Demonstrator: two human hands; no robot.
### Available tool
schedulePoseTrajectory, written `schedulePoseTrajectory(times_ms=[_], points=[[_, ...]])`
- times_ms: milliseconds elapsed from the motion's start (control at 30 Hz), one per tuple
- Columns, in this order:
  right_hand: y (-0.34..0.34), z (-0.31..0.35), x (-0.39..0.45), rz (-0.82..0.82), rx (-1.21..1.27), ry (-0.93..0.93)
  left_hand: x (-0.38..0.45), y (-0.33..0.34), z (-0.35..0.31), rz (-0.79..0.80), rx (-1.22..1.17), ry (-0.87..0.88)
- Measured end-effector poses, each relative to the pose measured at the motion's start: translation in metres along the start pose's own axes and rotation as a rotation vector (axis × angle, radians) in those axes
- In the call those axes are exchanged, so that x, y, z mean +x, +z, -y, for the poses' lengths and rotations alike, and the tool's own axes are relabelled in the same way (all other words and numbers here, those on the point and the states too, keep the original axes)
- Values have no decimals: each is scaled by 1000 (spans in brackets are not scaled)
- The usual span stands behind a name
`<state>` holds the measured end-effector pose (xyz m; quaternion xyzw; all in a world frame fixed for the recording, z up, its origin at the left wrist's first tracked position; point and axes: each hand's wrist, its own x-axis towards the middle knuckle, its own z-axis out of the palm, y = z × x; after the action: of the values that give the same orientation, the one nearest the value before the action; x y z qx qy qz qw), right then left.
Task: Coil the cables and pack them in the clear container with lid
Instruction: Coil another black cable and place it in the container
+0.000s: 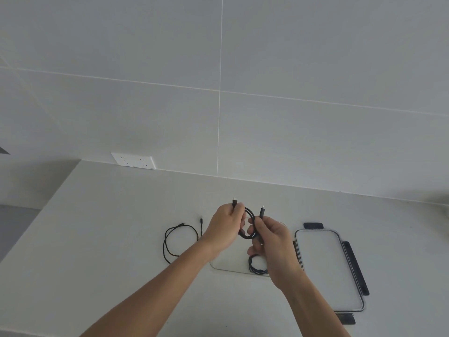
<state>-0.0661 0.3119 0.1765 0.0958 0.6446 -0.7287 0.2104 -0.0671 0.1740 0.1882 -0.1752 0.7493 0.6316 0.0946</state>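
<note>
Both hands hold a black cable wound into a small coil above the counter. My left hand grips one side of the coil, with a plug end sticking up past its fingers. My right hand pinches the other side, and the second plug stands up above its thumb. Below my hands sits the clear container, partly hidden, with another coiled black cable inside it. A loose black cable lies on the counter to the left. The clear lid with dark clips lies to the right.
The white counter meets a tiled wall at the back, where a white double socket sits low. The counter's left edge drops off at the far left.
</note>
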Motion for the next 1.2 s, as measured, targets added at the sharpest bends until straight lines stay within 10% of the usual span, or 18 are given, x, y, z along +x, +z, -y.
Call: schedulePoseTrajectory(times_ms=[900, 1200], points=[[-9, -6, 2, 52, 468, 258, 3, 5, 0, -189, 260, 254], [-22, -1, 10, 217, 176, 180, 2, 9, 4, -181, 249, 237]])
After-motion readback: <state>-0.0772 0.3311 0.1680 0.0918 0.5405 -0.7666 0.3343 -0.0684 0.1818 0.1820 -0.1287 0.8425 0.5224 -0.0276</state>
